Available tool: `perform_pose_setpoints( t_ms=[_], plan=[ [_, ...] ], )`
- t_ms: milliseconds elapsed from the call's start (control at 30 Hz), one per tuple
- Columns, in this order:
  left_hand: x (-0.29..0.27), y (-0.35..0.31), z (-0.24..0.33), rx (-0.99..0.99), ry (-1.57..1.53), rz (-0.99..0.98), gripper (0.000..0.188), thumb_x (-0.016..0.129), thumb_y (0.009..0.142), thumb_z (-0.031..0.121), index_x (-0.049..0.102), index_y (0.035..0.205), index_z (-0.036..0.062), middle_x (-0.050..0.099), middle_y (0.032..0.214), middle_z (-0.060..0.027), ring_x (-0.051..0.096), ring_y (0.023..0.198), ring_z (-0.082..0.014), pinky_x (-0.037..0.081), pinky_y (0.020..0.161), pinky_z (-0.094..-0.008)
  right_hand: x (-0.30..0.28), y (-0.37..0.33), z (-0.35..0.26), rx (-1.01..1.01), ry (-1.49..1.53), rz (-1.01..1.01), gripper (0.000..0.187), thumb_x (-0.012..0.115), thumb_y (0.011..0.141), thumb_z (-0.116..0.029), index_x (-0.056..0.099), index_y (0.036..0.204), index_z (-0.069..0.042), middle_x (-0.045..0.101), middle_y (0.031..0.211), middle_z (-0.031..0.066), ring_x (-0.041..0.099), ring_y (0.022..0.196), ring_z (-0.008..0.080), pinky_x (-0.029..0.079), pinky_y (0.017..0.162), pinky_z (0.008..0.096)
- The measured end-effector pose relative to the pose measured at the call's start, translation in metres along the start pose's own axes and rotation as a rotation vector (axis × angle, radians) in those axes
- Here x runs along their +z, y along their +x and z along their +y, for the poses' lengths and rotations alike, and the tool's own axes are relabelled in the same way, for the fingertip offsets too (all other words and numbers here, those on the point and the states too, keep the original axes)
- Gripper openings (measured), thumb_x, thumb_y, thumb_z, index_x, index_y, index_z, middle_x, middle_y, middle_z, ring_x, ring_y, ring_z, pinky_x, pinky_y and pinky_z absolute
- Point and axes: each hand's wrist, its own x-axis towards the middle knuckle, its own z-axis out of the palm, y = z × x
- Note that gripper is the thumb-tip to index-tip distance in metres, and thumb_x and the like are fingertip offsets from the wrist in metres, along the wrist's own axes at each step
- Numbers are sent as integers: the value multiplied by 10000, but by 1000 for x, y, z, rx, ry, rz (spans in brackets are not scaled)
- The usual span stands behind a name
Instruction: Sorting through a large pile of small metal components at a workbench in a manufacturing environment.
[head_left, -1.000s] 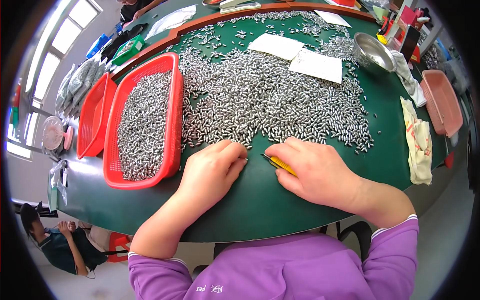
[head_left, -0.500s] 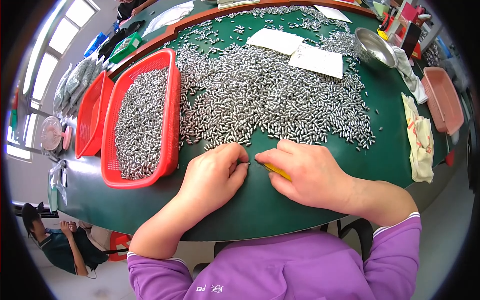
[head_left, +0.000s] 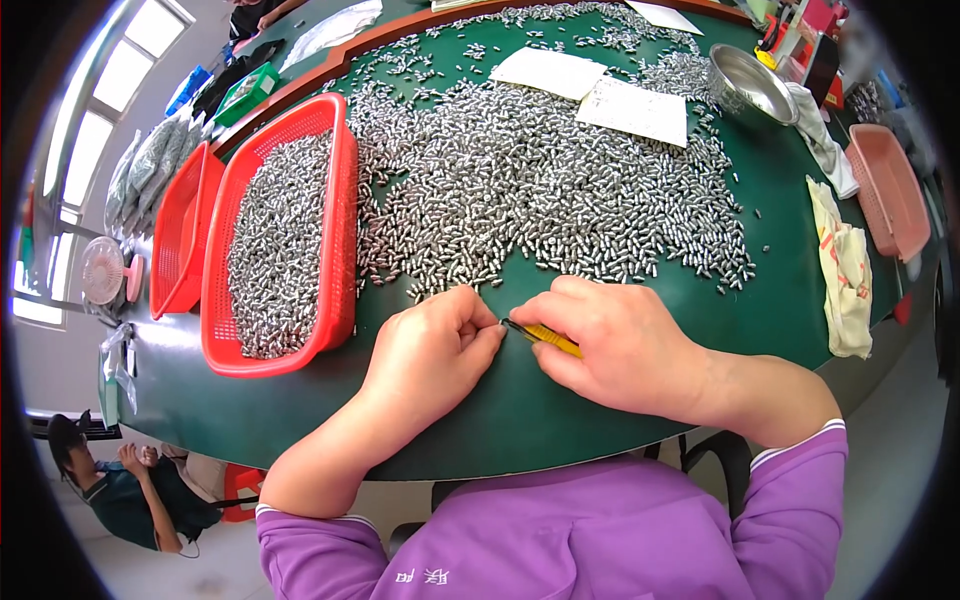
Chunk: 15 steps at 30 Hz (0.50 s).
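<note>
My right hand point(head_left: 620, 345) is closed around a yellow utility knife point(head_left: 552, 338), its dark narrow tip pointing left. Thumb and forefinger of my left hand point(head_left: 430, 345) are pinched on a small metal part point(head_left: 503, 324), mostly covered by the fingertips. The knife's tip meets or nearly meets that part, just above the green tabletop. Beyond both hands spreads a broad heap of small silvery metal parts point(head_left: 560, 190), rounded and bullet-like. A red plastic basket point(head_left: 342, 220) left of my left hand holds many more of the same.
A second red basket point(head_left: 180, 240) stands farther left. Two white paper sheets point(head_left: 635, 112) lie on the heap. At the right are a steel bowl point(head_left: 745, 90), a cream cloth point(head_left: 845, 270) and a pink basket point(head_left: 890, 195). Another person point(head_left: 125, 485) sits at lower left.
The knife's tip has come closer to the left fingertips, and the gap between the two hands has narrowed. The whole view has shifted slightly.
</note>
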Motion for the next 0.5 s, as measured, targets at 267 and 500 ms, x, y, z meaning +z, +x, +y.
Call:
perform_pose_setpoints(
  t_ms=[267,500],
  plan=[
    [0,0,3,-28,-43,-8,129,701,787,95,603,785,11,538,608,-42,500,533,-121,432,527,-293,-4,2,2,32,23,-39,189,607,800,-148,641,977,-90,580,838,78,630,737,278,524,635,408],
    [-1,1,2,-46,-65,-14,134,705,781,80,593,771,7,537,601,-34,490,538,-103,426,525,-281,-3,3,5,39,78,-47,183,606,795,-154,648,961,-89,584,842,78,628,752,279,522,647,402]
  ],
)
